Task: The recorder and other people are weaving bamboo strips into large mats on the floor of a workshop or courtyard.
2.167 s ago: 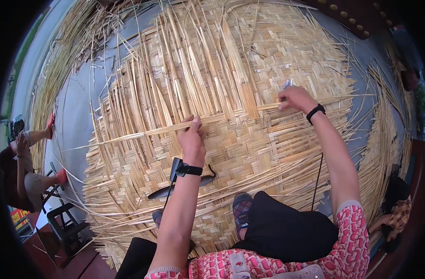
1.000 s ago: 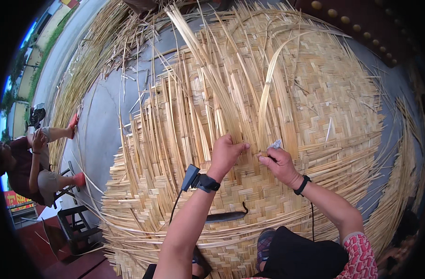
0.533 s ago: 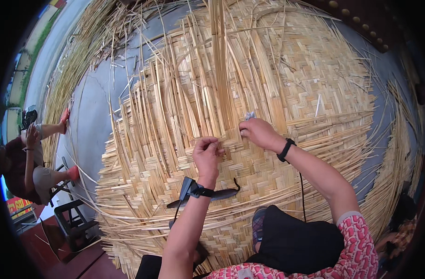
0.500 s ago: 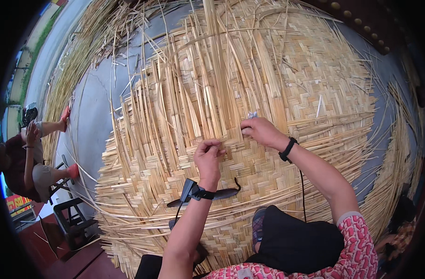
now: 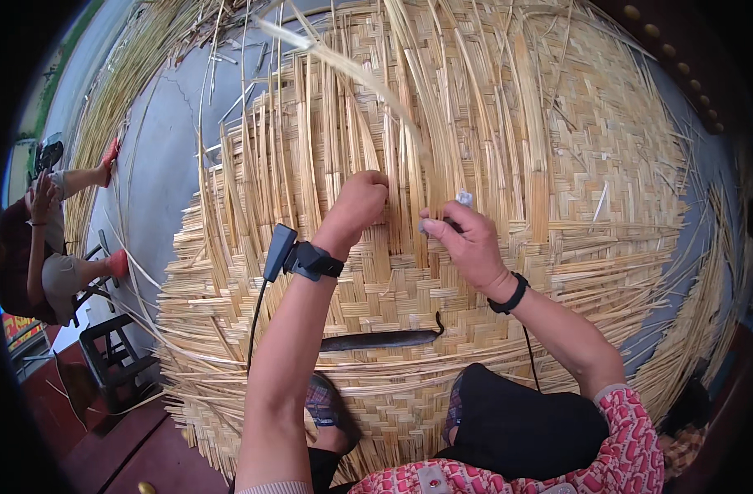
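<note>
A large woven mat [image 5: 607, 148] of split reed strips lies under both hands. Many loose reed strips [image 5: 314, 148] stand out of its weave toward the far side. My left hand [image 5: 360, 206] is closed over the strips near the middle; its fingertips are hidden. Just right of it, my right hand [image 5: 467, 239] pinches thumb against fingers at the lower end of a raised, bent reed strip [image 5: 356, 70], blurred by motion. Pale wrapping [image 5: 463, 198] shows at its fingers. Nearer me, a long dark blade-like tool [image 5: 380, 339] with a thin hooked end rests on the mat.
Bundles of loose reeds [image 5: 137, 99] lie on the grey floor at the far left, with more reeds [image 5: 697, 280] at the right. At left a person [image 5: 47, 239] sits near a black stool [image 5: 117, 362]. My feet [image 5: 331, 412] are on the mat's near part.
My left hand has moved farther away and slightly left, onto the upright strips. My right hand has shifted slightly right and nearer. One strip now swings up, bent toward the far left.
</note>
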`<state>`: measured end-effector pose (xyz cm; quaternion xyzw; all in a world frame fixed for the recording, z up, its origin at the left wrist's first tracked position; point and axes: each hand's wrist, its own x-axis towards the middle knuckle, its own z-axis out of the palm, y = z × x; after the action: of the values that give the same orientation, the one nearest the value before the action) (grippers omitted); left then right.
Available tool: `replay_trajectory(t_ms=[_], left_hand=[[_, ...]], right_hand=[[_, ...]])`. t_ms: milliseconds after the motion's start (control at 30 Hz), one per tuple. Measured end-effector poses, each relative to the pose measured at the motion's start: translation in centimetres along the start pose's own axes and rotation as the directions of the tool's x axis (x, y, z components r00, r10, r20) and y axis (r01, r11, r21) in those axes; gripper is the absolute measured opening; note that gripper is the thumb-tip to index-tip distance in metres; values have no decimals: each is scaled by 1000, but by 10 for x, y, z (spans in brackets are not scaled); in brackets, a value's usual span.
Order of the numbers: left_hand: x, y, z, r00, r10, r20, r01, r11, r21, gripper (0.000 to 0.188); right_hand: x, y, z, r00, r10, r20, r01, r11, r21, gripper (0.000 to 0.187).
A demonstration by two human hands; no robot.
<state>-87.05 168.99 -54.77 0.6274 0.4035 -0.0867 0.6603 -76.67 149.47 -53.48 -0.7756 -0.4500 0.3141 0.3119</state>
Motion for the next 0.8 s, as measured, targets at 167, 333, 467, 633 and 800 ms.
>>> replay_trajectory(t_ms=[167, 333, 467, 633, 800], left_hand=[[-12, -7, 26, 986, 91, -137, -75, 991, 114, 44], [-16, -40, 22, 999, 52, 10, -43, 906, -421, 35], [-28, -29, 18, 911, 405, 81, -352, 863, -362, 40], [-79, -76, 40, 871, 62, -487, -289, 867, -405, 25], [-174, 5, -40, 981, 147, -129, -62, 861, 505, 33]], right_hand=[[-24, 12, 17, 881, 463, -99, -74, 342, 937, 14], [0, 19, 30, 846, 501, -181, -79, 454, 887, 16], [51, 33, 14, 994, -108, 30, 110, 993, -45, 19], [54, 34, 7, 999, -48, 2, 42, 900, 434, 21], [-28, 17, 15, 986, -163, -16, 155, 959, -237, 44]])
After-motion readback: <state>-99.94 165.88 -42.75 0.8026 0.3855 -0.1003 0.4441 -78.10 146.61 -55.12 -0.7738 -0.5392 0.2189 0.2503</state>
